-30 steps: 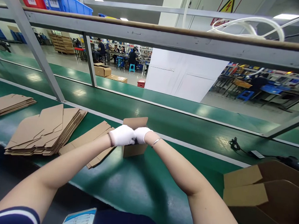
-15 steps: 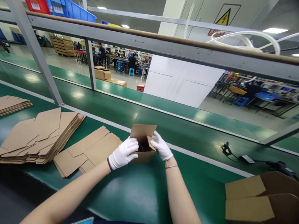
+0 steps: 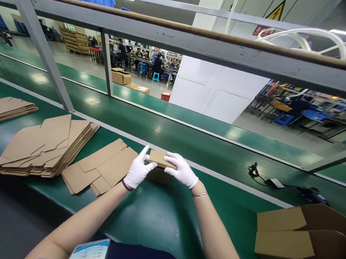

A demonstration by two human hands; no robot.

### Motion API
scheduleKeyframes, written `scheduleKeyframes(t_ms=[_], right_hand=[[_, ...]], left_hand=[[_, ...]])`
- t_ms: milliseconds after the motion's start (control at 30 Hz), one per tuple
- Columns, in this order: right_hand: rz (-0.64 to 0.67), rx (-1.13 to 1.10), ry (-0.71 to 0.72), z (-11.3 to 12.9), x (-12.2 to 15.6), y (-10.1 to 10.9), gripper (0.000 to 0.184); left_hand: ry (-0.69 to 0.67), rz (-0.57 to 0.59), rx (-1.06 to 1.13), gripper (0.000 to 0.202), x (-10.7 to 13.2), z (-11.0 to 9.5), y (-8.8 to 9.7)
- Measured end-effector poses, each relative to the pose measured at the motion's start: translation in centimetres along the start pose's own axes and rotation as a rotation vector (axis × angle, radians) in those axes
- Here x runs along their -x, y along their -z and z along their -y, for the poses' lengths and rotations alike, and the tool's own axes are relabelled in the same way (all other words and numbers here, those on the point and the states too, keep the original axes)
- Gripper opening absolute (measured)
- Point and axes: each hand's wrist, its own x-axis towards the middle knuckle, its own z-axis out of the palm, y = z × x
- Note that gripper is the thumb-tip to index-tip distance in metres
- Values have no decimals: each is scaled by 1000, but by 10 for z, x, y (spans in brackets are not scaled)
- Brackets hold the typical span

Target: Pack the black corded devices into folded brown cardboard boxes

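Observation:
A small brown cardboard box (image 3: pixel 157 158) is between my two white-gloved hands at the middle of the green bench. Its lid lies folded down, so the inside is hidden. My left hand (image 3: pixel 138 169) grips the box's left end, thumb at the front edge and index finger pointing up. On the right, my right hand (image 3: pixel 181 170) has its fingers over the lid and its thumb near the front. Just left of my left hand lie flat cardboard blanks (image 3: pixel 101 166).
A thicker stack of flattened cartons (image 3: pixel 44 148) and another pile (image 3: pixel 10 109) lie farther left. Open cartons (image 3: pixel 286 241) stand at the right front. A black cable with adapter (image 3: pixel 274 183) rests on the conveyor (image 3: pixel 190 136). A metal post (image 3: pixel 46 49) rises at left.
The box's lid stood upright with dark contents showing; now it is folded down over them. My right hand has moved onto the lid, and my left hand stays at the left end.

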Motion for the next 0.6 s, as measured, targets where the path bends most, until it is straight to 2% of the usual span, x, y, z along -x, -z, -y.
scheduleKeyframes(t_ms=[100, 167, 267, 400, 600], right_hand=[[0, 154, 42, 2, -5, -5, 40], [18, 259, 47, 4, -4, -5, 42], [40, 422, 46, 9, -1, -5, 43], [86, 515, 58, 20, -1, -3, 46], [189, 602, 31, 35, -5, -3, 62]], left_hand=[[-208, -47, -89, 40, -4, 14, 4], [-289, -34, -114, 23, -6, 21, 10], [-381, 17, -148, 23, -10, 26, 20], [-513, 74, -211, 32, -14, 32, 30], [-632, 30, -317, 29, -14, 47, 32]])
